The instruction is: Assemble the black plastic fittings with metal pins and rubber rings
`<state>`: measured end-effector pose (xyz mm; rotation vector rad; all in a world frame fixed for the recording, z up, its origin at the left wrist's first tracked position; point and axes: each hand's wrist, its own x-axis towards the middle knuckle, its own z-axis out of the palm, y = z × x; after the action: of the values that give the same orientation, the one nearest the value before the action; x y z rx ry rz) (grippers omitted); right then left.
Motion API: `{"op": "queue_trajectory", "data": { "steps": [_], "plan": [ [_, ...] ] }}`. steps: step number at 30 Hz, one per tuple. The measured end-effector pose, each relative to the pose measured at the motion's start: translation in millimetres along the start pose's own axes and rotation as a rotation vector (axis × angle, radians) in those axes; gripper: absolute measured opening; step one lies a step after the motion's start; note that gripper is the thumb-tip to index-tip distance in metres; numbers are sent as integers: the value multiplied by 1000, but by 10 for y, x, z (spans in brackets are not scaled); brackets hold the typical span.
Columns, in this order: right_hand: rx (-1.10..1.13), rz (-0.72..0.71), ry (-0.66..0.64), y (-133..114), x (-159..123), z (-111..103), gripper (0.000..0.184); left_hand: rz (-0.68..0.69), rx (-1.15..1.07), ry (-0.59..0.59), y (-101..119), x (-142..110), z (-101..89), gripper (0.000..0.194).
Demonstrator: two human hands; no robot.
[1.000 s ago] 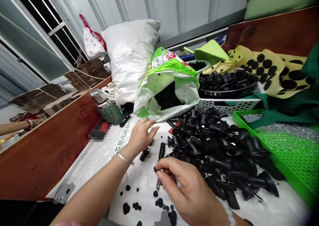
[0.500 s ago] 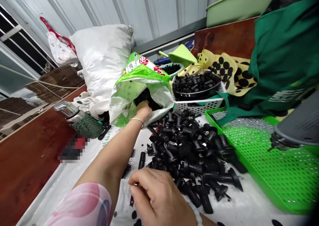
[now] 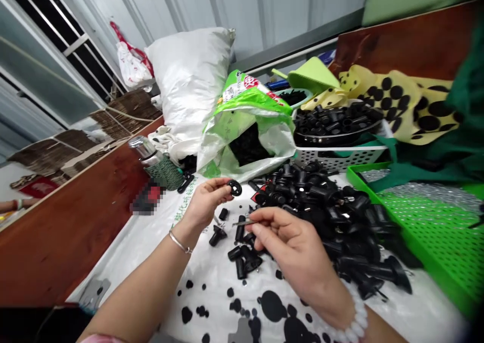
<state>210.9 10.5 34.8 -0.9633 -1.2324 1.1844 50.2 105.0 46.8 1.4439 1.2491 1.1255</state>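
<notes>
My left hand [image 3: 206, 202] pinches a small black ring-shaped part [image 3: 235, 187] with holes in it, held up in front of the bag. Between the thumb and fingers of my right hand [image 3: 291, 247] is a thin metal pin [image 3: 244, 223], pointing left. A pile of black plastic parts with flared ends [image 3: 321, 202] lies just beyond and right of my right hand. Beneath the two hands, a few loose black pieces [image 3: 245, 260] rest on the white sheet [image 3: 212, 292]. The open green and white bag [image 3: 212, 146] behind them holds more black parts.
At the right lies a green perforated tray [image 3: 427, 222] with silvery metal pieces. A white basket [image 3: 340, 156] carries a bowl of black parts. A thermos [image 3: 159, 166] stands left, by the red-brown board [image 3: 75, 222]; a full white sack [image 3: 189, 75] leans behind.
My left hand has come out of the bag with the black ring-shaped part. My right hand has moved up and right, and the metal pin now shows in it. The view has shifted left.
</notes>
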Motion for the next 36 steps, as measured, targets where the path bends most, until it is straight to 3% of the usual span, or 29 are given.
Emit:
{"op": "queue_trajectory", "data": {
  "steps": [4, 12, 18, 25, 31, 36],
  "plan": [
    [-34, 7, -18, 39, 10, 18, 18, -189, -345, -14, -116, -497, -141, 28],
    [-119, 8, -46, 110, -40, 87, 22, -190, -482, 51, -214, -976, -138, 28],
    [-149, -5, -48, 119, -33, 92, 20, -212, -563, 16, -228, -1081, -86, 30],
    [-40, 76, -78, 128, 0, 80, 21, -268, -709, -43, -272, -1120, 6, 31],
    [100, 96, -66, 198, 22, 71, 21, -251, -688, -129, -260, -1143, 157, 28],
    [123, 98, -35, 199, 21, 66, 23, -208, -520, -143, -279, -1139, 159, 36]
  ]
}}
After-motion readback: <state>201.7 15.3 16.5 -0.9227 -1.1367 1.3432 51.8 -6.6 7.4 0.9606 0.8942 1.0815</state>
